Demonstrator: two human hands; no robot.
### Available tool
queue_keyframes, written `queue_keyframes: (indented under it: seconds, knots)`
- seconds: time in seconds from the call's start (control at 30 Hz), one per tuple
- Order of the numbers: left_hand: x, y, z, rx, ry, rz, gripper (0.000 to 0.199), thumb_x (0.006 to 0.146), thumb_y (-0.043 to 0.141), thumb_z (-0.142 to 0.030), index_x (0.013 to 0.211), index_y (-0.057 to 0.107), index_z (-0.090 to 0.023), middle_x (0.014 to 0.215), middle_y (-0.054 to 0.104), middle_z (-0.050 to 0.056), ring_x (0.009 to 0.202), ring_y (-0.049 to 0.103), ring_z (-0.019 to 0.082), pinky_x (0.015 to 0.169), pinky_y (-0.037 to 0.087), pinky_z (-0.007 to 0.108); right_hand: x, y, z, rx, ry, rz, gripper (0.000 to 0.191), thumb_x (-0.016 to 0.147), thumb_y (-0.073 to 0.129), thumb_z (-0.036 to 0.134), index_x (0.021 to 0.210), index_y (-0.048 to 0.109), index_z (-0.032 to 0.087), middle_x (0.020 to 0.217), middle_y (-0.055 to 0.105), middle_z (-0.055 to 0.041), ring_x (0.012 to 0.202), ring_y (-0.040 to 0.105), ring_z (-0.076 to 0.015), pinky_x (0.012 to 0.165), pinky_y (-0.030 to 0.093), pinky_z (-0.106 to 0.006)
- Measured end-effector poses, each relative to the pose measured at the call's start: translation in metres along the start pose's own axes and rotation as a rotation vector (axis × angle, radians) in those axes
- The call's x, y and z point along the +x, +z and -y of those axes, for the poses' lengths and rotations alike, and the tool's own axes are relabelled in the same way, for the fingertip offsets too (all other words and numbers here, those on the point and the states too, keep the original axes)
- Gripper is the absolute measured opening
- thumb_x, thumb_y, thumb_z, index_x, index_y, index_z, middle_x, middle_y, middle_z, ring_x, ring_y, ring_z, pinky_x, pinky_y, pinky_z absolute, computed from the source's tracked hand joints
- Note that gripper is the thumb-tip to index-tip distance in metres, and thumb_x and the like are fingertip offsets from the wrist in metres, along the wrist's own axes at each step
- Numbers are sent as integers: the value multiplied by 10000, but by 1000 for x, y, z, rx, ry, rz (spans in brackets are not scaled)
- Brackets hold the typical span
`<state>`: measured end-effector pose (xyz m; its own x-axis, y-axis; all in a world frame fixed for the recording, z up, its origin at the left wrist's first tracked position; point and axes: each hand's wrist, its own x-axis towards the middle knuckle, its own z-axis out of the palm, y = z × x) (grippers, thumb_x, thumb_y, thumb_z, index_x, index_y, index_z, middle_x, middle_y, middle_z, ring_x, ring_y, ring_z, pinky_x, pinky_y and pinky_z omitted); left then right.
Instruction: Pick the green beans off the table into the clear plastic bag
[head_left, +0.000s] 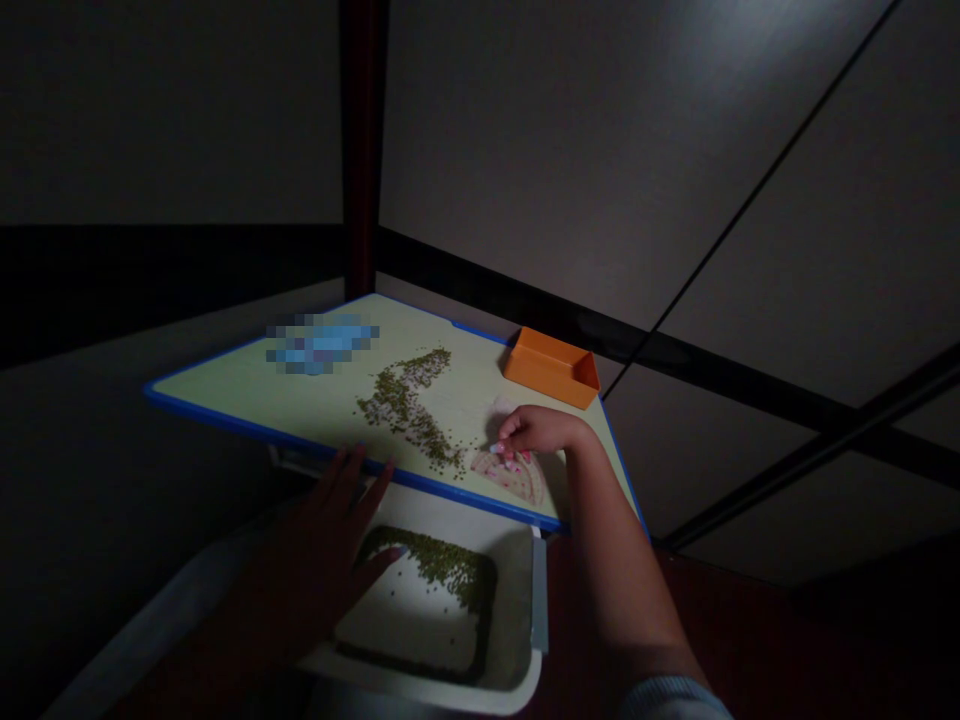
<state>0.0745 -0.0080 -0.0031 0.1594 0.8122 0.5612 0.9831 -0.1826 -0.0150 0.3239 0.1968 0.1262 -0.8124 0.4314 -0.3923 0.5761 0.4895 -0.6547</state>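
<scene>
Bending in at the wrist, the right hand [541,429] is on the near side of the orange box [541,378], with its fingers curled over a fan-shaped patch [519,482] patterned in pink and cream. Its thumb and fingers are drawn in toward one another; I cannot tell whether the tips meet or whether anything is between them. The patch lies nearer the viewer than the box, on the same table [480,380], which has a pale top and a blue rim; whether it is printed or a separate piece is unclear. A light sleeve [675,697] shows at the bottom of that arm, well to the near side of the box.

Scattered green grains [401,402], with pale bits among them, lie on the table left of the box, in a bent band that runs nearer than it toward the patch. The left hand [322,530] is well apart from the box, nearer and to its left, its fingers spread apart at the blue rim and its thumb over a white tub [517,610]. That tub sits below the table on the near side of the box, with loose grains [450,570] inside, mostly at the side closest to the box. Far to the left of the box, a blue item [324,343], blurred by pixels, rests on the table.
</scene>
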Motion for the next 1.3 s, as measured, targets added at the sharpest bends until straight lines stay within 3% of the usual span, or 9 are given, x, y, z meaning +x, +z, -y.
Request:
queue_keyframes:
  seconds: [0.4,0.63,1.03,1.3]
  knots:
    - [1,0,-1,82,32,-45,718,865,459,-559,1451,409,-147,1494,419,250,1382,402,406,943,500,486,1,0,-2,-6,-30,11,211,841,613,258,689,675,124,585,619,19,510,457,-68,570,374,-215]
    - [2,-3,-3,45,-15,14,717,859,471,-566,1456,407,-173,1505,419,223,1403,378,387,977,499,494,3,3,0,22,-37,49,193,835,623,234,684,665,121,595,623,20,520,476,-73,576,388,-216]
    - [1,-1,-3,-13,-18,-1,756,854,452,-618,1467,389,-181,1532,394,194,1411,361,390,992,475,501,4,3,-3,33,-23,95,185,807,676,272,697,691,124,582,628,29,511,470,-67,568,378,-211]
    - [1,-3,-2,-8,-16,2,754,862,436,-631,1458,402,-170,1530,391,205,1397,380,400,978,489,510,12,10,2,45,-57,49,225,821,676,307,683,677,129,574,615,26,519,487,-76,586,391,-214]
